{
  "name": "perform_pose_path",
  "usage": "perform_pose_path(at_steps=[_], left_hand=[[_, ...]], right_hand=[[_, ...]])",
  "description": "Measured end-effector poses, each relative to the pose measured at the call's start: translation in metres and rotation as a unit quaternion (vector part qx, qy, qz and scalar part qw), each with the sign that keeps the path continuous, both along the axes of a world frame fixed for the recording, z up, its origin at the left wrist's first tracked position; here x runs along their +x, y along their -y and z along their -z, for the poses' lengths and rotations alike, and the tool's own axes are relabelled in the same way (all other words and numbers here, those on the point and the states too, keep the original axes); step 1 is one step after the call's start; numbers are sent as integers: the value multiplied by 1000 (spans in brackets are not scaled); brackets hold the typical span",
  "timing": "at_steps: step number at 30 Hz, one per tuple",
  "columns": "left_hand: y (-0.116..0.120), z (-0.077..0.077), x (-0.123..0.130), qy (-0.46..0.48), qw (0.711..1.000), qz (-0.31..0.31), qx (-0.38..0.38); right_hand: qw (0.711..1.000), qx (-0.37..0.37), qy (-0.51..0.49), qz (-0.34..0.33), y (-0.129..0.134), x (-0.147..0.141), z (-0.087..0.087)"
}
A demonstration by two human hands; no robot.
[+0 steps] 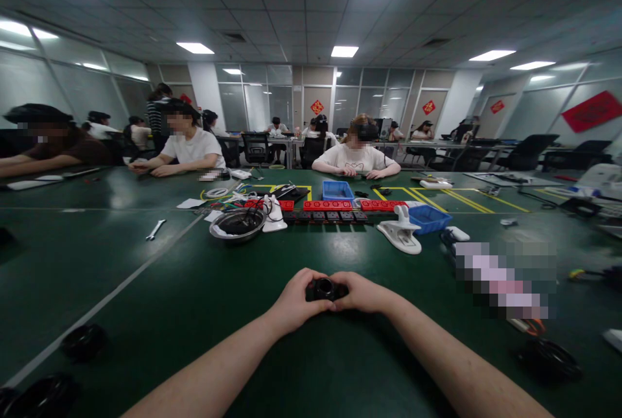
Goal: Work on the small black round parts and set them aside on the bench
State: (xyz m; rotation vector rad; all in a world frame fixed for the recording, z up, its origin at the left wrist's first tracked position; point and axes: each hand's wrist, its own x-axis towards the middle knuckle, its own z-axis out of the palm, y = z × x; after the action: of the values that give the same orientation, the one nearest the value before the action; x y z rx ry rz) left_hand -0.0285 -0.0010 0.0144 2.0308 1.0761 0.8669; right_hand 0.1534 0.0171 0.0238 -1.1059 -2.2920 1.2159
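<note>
Green tabletop (194, 275): beyond both hands (297, 291) (360, 291), a bowl (249, 236) holds black items (239, 222).

Cannot fully see the black part (324, 288) behind fingers (317, 307), or black object (53, 393) cut off near left. Cannot identify pixelated object (500, 282), right.

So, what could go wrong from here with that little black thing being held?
Two things, perhaps. The small black part is held up between the fingers of the left hand and right hand, so it might slip and drop onto the green table. Also, a black round piece lies to the right of the right forearm; a careless outward swing of that arm could knock it.
</note>
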Motion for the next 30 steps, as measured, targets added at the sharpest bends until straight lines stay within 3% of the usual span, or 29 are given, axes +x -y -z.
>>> perform_pose_path(at_steps=[18, 24, 27, 30], left_hand=[[-3, 5, 0, 3, 1000, -3, -8], [-3, 5, 1, 6, 1000, -9, -13], [1, 4, 4, 0, 999, -42, -13], [3, 5, 7, -5, 994, -106, 2]], right_hand=[[1000, -29, -9, 2, 0, -1, 1], [1000, -6, 13, 17, -1, 0, 1], [996, 44, 60, 57, 1, -6, 5], [968, 128, 154, 150, 7, -19, 10]])
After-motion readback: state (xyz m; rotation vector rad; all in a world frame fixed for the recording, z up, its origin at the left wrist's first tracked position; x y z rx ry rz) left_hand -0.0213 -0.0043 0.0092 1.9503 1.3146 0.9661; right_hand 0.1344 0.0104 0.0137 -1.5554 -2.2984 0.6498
